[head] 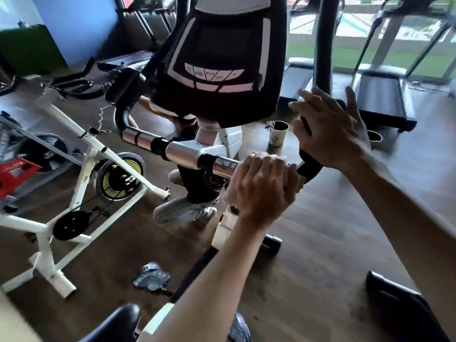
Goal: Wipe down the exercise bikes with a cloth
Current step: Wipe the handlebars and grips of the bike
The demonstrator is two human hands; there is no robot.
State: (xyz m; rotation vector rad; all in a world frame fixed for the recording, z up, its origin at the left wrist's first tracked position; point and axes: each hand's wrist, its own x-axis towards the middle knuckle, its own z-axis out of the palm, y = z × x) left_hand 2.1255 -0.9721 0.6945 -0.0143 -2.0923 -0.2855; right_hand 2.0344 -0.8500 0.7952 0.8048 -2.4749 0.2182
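Left hand point(259, 186): fingers curled round the cloth point(283, 160), a pale wad pressed against the handlebar point(182, 153) where the chrome sleeve meets the black grip. Only a sliver of cloth shows above the knuckles and below the palm.

Right hand point(330, 127): fingers spread and nearly straight, resting over the upturned right end of the handlebar; we see no closed grasp.

Cloth, handling: we judge it soft, light and limp, best kept bunched in the palm and wrapped round the tube so it follows the curve.

Exercise bike point(222, 144): we judge it heavy, rigid and unlikely to shift under wiping. The chrome looks smooth and slippery, the black grips likely tackier. Steady it by the bar end, as the right hand does.

Console point(217, 58): black, with pale buttons, just above the bar. We would wipe it lightly.

Further out: a white spin bike point(81, 174) to the left, a cup point(278, 133) on the wooden floor point(320, 238), and treadmills point(385, 99) by the windows.
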